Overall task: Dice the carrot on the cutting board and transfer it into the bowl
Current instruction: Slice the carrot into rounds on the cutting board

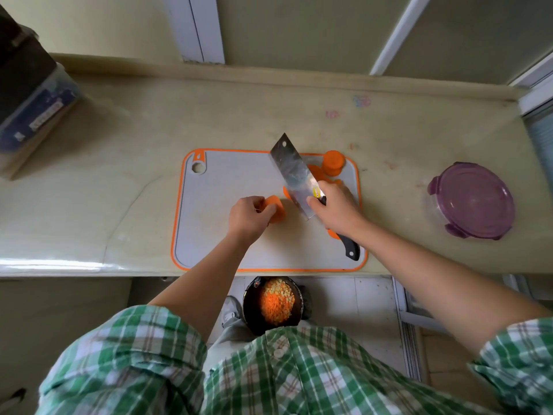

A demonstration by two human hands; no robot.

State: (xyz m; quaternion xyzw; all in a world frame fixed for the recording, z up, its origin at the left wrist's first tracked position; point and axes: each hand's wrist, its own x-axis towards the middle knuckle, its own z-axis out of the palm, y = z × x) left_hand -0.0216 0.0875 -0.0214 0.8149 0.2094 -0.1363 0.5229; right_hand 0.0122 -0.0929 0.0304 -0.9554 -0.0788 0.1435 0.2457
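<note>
Left hand [250, 218] pinches a carrot chunk [276, 209] on the cutting board [215, 235]. Just beside it, right hand [335, 209] grips the cleaver [294, 173]. Carrot looks stiff, likely slick where cut, so pin it from above, fingertips tucked. Bowl [250, 304] waits below both wrists.

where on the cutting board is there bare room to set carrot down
The cutting board's left half, from its hanging hole to the left hand, is bare. The right half is crowded: cleaver, right hand, carrot slices and a carrot chunk.
</note>
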